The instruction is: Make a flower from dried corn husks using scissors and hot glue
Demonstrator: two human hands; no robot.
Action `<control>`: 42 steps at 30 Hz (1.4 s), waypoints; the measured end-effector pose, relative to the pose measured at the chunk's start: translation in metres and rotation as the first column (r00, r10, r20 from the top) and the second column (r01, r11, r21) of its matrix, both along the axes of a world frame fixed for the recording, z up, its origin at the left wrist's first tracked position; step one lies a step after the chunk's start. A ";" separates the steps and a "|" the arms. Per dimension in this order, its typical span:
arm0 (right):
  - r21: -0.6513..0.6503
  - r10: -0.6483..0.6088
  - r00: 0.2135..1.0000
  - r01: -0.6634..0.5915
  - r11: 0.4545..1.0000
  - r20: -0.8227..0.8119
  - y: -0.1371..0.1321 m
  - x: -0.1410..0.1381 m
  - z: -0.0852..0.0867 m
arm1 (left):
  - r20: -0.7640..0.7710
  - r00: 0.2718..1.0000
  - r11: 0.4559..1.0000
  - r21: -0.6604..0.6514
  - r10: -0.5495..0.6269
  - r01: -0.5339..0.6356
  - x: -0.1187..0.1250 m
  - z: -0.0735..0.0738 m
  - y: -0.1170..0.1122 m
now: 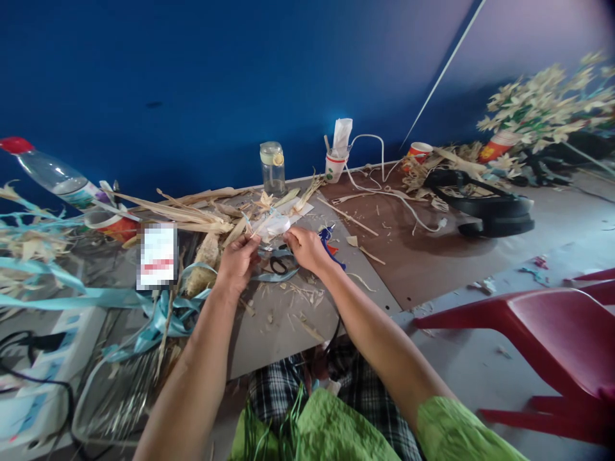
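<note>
The left arm (195, 358) and the right arm (369, 326) stretch forward, slanting inward; the left hand (239, 259) is drawn into a pinch, the right hand (307, 248) curled inward, near but apart

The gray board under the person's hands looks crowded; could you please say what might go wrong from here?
The right hand might knock the blue tool close beside it. The black-handled scissors lie between that hand and the left hand, so either could brush against them.
</note>
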State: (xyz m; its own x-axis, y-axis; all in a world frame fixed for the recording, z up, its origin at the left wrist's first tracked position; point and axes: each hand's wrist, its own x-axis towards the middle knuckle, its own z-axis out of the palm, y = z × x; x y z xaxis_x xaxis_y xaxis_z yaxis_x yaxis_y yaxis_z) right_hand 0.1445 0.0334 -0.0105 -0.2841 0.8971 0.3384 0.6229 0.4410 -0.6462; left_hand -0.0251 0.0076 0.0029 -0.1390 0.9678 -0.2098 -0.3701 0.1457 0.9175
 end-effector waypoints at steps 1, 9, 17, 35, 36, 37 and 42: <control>-0.019 -0.005 0.999 0.004 1.000 -0.049 0.000 0.000 0.000 | 0.029 1.000 1.000 0.002 -0.006 0.006 -0.001 0.000 0.000; -0.093 0.158 0.932 -0.198 0.976 -0.328 -0.003 -0.005 -0.002 | 0.079 0.992 0.996 0.006 -0.094 0.094 0.005 0.003 -0.003; -0.139 0.233 0.923 -0.285 0.948 -0.306 -0.007 -0.007 0.002 | -0.010 1.000 1.000 0.031 0.001 0.000 0.010 0.003 -0.004; -0.144 0.122 0.909 -0.069 0.987 0.400 -0.024 -0.010 0.026 | 0.049 0.972 0.957 0.169 0.229 -0.234 0.000 0.001 0.002; -0.144 0.130 0.868 -0.069 0.987 0.479 -0.027 -0.011 0.030 | 0.050 0.972 0.958 0.169 0.227 -0.233 0.000 0.001 0.002; -0.141 0.135 0.831 -0.069 0.988 0.540 -0.029 -0.012 0.032 | 0.053 0.972 0.957 0.168 0.230 -0.235 0.000 0.001 0.002; -0.135 0.146 0.724 -0.074 0.988 0.674 -0.032 -0.018 0.031 | 0.059 0.966 0.952 0.164 0.250 -0.256 -0.001 0.001 0.003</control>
State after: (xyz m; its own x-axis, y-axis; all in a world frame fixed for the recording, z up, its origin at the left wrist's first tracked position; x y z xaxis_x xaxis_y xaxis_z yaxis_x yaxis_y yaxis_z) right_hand 0.1267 0.0010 0.0207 -0.5043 0.8610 -0.0662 0.8614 0.4961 -0.1094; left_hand -0.0265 0.0101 0.0034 -0.3793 0.9236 -0.0558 -0.4093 -0.1134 0.9053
